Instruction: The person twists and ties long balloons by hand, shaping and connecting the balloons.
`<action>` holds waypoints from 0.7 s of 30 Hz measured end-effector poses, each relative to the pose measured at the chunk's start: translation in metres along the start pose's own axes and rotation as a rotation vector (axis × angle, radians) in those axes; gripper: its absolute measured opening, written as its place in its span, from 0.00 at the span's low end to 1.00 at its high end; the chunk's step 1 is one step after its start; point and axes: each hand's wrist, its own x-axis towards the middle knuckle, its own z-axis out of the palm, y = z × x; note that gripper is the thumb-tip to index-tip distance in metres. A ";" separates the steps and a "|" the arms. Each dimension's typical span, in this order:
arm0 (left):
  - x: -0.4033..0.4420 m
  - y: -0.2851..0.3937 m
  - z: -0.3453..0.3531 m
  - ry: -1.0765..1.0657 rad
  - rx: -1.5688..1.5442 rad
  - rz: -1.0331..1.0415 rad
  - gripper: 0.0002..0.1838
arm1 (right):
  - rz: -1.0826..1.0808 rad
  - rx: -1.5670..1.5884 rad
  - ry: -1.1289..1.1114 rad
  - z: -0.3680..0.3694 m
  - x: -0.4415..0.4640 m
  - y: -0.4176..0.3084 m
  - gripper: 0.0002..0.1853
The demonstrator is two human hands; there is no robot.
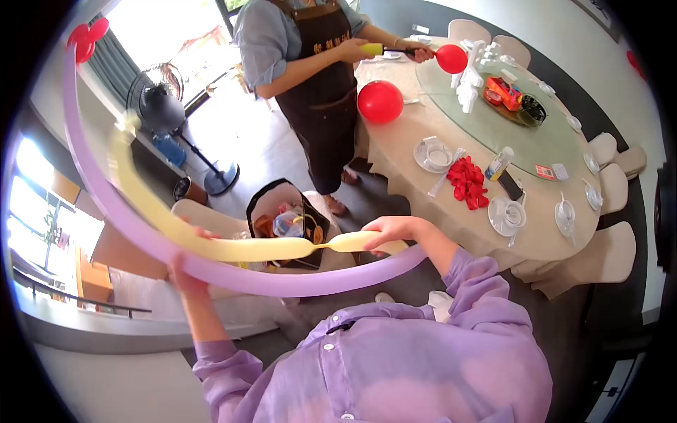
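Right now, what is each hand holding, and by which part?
Right hand: the yellow balloon, by the short section past its twist. Left hand: seemingly the yellow's long section and the purple balloon.

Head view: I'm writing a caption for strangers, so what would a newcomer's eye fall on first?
Probably the long purple balloon, sweeping from upper left across the middle, and the yellow balloon, pinched narrow at one spot, in the wearer's right hand. Then a round red balloon by the left edge of the table and a bright red heap lying on it.
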 end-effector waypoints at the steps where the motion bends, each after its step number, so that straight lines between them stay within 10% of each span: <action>1: -0.003 -0.018 -0.009 -0.023 -0.055 -0.035 0.41 | 0.015 -0.067 0.112 -0.016 -0.005 0.001 0.20; 8: -0.007 -0.079 -0.005 0.082 -0.297 -0.136 0.35 | -0.151 0.517 0.298 -0.034 -0.070 0.027 0.21; 16: 0.006 -0.089 -0.007 0.030 -0.278 -0.190 0.38 | -0.121 0.433 0.421 -0.022 -0.079 0.035 0.18; 21: -0.015 -0.103 0.021 0.017 -0.262 -0.285 0.30 | 0.123 -0.377 0.790 -0.021 -0.041 0.055 0.22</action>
